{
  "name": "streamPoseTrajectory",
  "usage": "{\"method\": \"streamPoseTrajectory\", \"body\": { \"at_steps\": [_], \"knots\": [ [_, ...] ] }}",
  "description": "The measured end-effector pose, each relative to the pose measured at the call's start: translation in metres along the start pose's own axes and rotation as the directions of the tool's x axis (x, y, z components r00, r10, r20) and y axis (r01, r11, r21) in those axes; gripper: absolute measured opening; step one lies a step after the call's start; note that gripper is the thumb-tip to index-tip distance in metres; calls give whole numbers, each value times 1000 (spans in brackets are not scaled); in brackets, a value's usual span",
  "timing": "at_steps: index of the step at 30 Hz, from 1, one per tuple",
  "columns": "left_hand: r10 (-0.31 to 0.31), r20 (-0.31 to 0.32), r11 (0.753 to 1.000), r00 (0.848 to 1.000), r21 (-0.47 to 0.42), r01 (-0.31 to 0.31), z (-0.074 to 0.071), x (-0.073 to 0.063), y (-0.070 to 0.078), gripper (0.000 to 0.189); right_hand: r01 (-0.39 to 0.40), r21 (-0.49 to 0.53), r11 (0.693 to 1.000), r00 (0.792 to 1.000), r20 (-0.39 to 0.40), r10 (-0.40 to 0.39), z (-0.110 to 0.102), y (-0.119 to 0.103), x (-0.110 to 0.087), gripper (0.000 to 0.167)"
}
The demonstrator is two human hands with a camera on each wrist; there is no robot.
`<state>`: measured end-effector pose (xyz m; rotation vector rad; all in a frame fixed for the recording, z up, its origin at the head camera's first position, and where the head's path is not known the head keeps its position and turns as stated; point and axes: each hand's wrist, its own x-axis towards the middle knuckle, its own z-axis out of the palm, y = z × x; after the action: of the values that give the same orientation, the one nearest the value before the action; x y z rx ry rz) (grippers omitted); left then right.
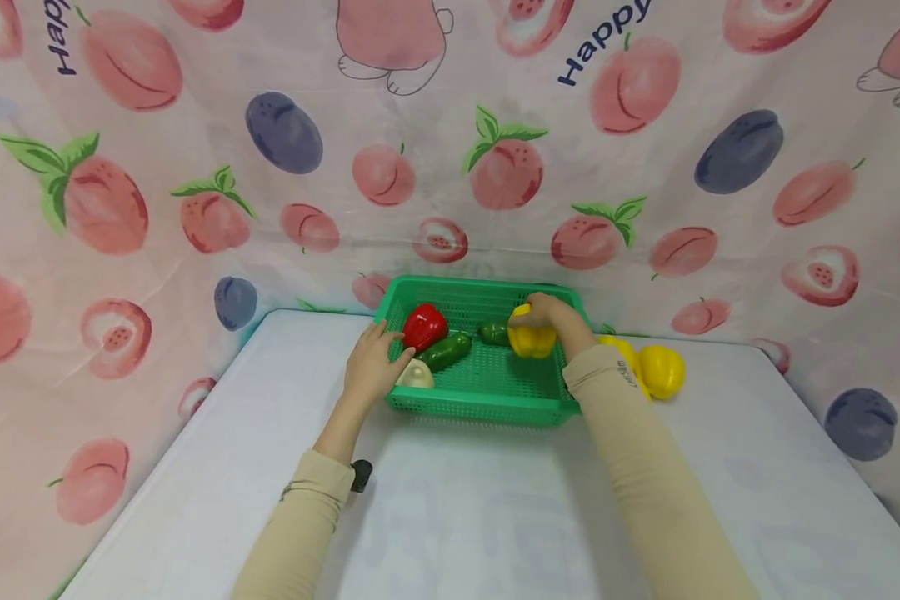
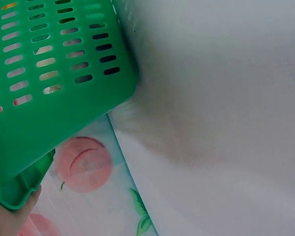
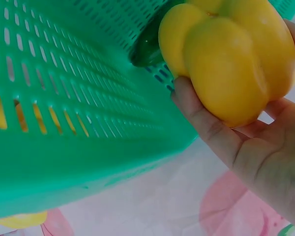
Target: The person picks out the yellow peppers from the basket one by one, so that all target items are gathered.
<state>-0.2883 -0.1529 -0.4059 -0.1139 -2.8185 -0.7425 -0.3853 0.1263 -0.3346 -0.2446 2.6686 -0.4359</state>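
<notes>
My right hand [image 1: 546, 312] grips a yellow bell pepper [image 3: 231, 64] over the right part of a green basket [image 1: 480, 408]. My left hand [image 1: 369, 364] holds the basket's left rim, its thumb on the inner side; in the left wrist view only part of that hand [image 2: 12, 219] shows, at the rim. Inside the basket, a red bell pepper [image 1: 424, 326] lies near the left hand. Beside it are a green cucumber [image 1: 446, 352] and a pale, rounded vegetable [image 1: 417, 375] of unclear kind. Another cucumber [image 1: 492, 333] lies partly behind the held pepper.
Right of the basket, yellow bell peppers [image 1: 661, 372] lie on the white table [image 1: 457, 508], partly hidden by the right sleeve. A fruit-print cloth [image 1: 435, 192] hangs behind the table. A small black object [image 1: 362, 475] shows at the left wrist.
</notes>
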Motion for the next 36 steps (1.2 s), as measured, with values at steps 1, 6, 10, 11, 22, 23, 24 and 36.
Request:
{"method": "streamPoseTrajectory", "body": {
  "at_steps": [1,6,10,11,22,23,24,36],
  "knots": [
    [1,1,1000,1000,-1,-1,0,0,0,45,5,-7,1000,1000,-2,-5,1,5,8,65],
    [0,6,1000,1000,2,0,-1,0,1,46,92,2,996,995,-34,-92,9,39,58,77],
    [2,6,1000,1000,5,-2,-2,0,1,46,58,47,997,998,-39,-57,4,21,28,73],
    [4,6,1000,1000,5,-4,-2,1,1,46,47,56,997,998,-31,-45,1,11,11,69],
    [5,13,1000,1000,-15,-5,-2,0,2,46,145,57,988,981,-135,-137,-8,0,-32,59],
    [6,16,1000,1000,-15,-5,-2,0,3,47,159,59,985,977,-150,-149,-8,1,-33,59],
    [5,19,1000,1000,-14,-5,-2,0,3,47,176,67,982,973,-163,-163,-8,2,-34,57],
    [8,20,1000,1000,-10,-8,-4,-1,4,47,248,216,944,946,-265,-188,-5,18,-44,59]
  ]
}}
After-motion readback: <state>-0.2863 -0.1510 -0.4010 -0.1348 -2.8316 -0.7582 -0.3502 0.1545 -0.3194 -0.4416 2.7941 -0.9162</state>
